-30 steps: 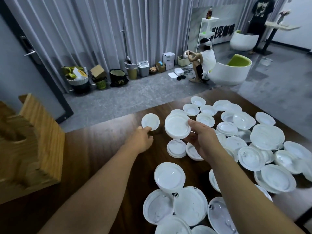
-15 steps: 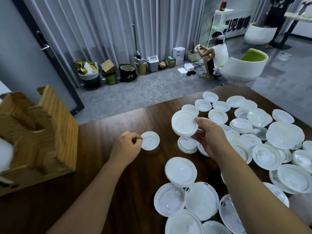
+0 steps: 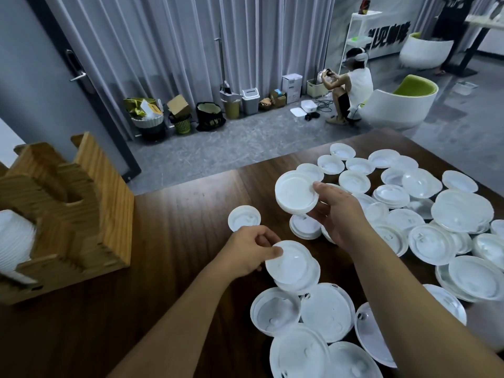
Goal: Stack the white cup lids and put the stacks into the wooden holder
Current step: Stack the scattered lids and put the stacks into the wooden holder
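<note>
Tabletop (image 3: 177,268): dark wood, carrying everything; its right half is strewn with loose white cup lids (image 3: 463,211), singly and in short piles, out to the right edge.
Wooden holder (image 3: 81,214): stands at the left edge, a row of lids already lying in its near slot; the other slots look open.
Held stack (image 3: 296,192): a small pile of lids raised above the middle of the tabletop, tilted toward the camera.
Right hand (image 3: 338,214): grips that stack, thumb on the upper rim, fingers curled beneath.
Left hand (image 3: 249,251): pinches the edge of one lid (image 3: 289,264), thumb on top, fingers below, lifting it off another lid near the front edge.
Lone lid (image 3: 244,218): lies flat just beyond the left hand, untouched.
Step in hand: apparently adding the pinched lid to the stack.
Doing it well: likely best to turn the lid the same way up as the pile, centre its rim, then press until it nests, keeping the pile level so nothing slides off.
</note>
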`<state>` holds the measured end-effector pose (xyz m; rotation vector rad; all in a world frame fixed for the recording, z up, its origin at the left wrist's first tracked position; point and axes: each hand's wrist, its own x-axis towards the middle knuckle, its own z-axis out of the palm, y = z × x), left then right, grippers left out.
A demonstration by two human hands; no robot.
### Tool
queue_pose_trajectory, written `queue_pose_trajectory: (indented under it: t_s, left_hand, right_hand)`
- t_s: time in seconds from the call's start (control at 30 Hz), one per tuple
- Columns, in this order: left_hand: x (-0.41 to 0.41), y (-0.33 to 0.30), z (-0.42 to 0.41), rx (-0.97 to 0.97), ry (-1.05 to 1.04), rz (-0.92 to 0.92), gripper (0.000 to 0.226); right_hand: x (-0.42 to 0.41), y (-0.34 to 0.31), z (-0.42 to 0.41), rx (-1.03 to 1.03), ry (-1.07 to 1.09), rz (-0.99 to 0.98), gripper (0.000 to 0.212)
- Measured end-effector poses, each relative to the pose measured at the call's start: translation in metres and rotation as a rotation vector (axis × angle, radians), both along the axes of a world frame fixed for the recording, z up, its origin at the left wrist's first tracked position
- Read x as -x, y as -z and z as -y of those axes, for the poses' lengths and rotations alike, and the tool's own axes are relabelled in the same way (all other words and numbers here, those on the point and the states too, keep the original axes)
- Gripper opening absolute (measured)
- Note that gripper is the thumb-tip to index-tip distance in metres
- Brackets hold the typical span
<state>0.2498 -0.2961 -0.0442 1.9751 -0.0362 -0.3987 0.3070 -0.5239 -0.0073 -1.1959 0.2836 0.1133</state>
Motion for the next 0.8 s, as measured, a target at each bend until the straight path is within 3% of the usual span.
queue_pose_trajectory:
  t_s: [0.17,0.33,0.6,0.8]
  left_hand:
    - [0.005,-0.016,-0.010,0.160,-0.163,0.073,0.015]
    - [0.006,-0.033,-0.030,0.139,-0.317,0.226,0.023]
    - [-0.007,-0.068,-0.035,0.354,-0.472,0.339,0.021]
    - [-0.016,-0.071,-0.018,0.180,-0.482,0.424,0.025]
  right_hand:
    - [0.005,-0.002,0.006,-0.014,0.010,0.006,0.022]
    - [0.012,-0.002,0.003,0.032,-0.020,0.011,0.023]
    - [0.024,-0.010,-0.015,0.073,-0.263,-0.004,0.032]
    - [0.030,-0.016,-0.029,0.003,-0.355,0.016,0.026]
